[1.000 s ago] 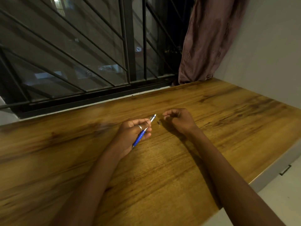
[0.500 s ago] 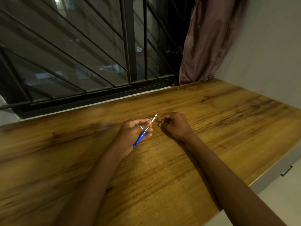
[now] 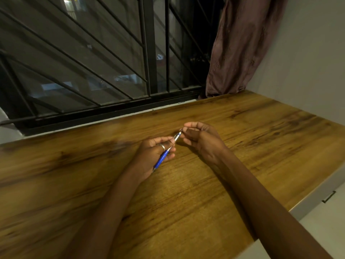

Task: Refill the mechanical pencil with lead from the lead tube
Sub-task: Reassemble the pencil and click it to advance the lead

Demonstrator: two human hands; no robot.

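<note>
My left hand (image 3: pixel 150 156) grips a blue mechanical pencil (image 3: pixel 164 157) by its barrel, low over the wooden table (image 3: pixel 186 206). The pencil's silver end (image 3: pixel 177 136) points up and to the right. My right hand (image 3: pixel 202 142) is pinched shut right at that end, thumb and forefinger touching its tip. A tiny dark piece (image 3: pixel 181 131) shows between those fingertips; it is too small to tell whether it is a cap or a lead. No lead tube is in view.
A barred window (image 3: pixel 93 62) runs along the table's far edge, with a brownish curtain (image 3: pixel 240 49) hanging at its right. A pale wall (image 3: pixel 308 62) closes off the right side. The table's front edge and a drawer handle (image 3: pixel 329 197) are at the lower right.
A small piece lay on the table by my right hand; the hand closed over it and rose to the pencil's silver end. The piece is gone from the table. My left hand barely moved.
</note>
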